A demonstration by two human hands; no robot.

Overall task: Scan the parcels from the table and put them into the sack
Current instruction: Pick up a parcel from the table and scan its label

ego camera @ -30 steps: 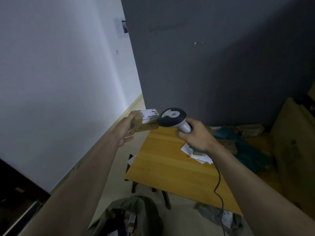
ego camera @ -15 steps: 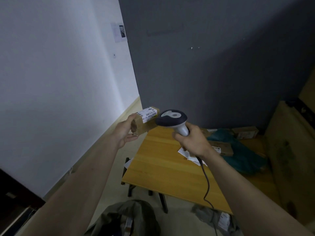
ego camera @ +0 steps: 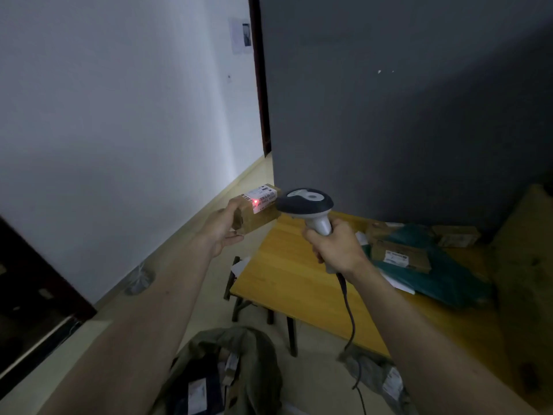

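Your left hand (ego camera: 223, 232) holds a small brown cardboard parcel (ego camera: 256, 211) up in the air, off the left edge of the yellow wooden tabletop (ego camera: 302, 283), grip clamped on its near end w/ thumb underneath. A white barcode label (ego camera: 259, 198) faces up and toward the scanner, and a red laser dot (ego camera: 255, 202) sits right on it. Your right hand (ego camera: 336, 245) is wrapped tight round the pale handle of a dark-grey handheld barcode scanner (ego camera: 305, 202); its head points left at the parcel, just beside it (touching or not, can't tell). A black cable (ego camera: 348, 319) drops from the handle toward the floor. On the far right of the tabletop lie more brown cardboard boxes (ego camera: 399, 256) on a teal plastic mailer bag (ego camera: 443, 280), plus some white papers. Below, btwn your forearms, an olive-green fabric sack (ego camera: 239, 366) stands open on the floor w/ labelled parcels inside. A grey crumpled bag (ego camera: 380, 378) w/ a white label lies on the floor under the tabletop's near edge.
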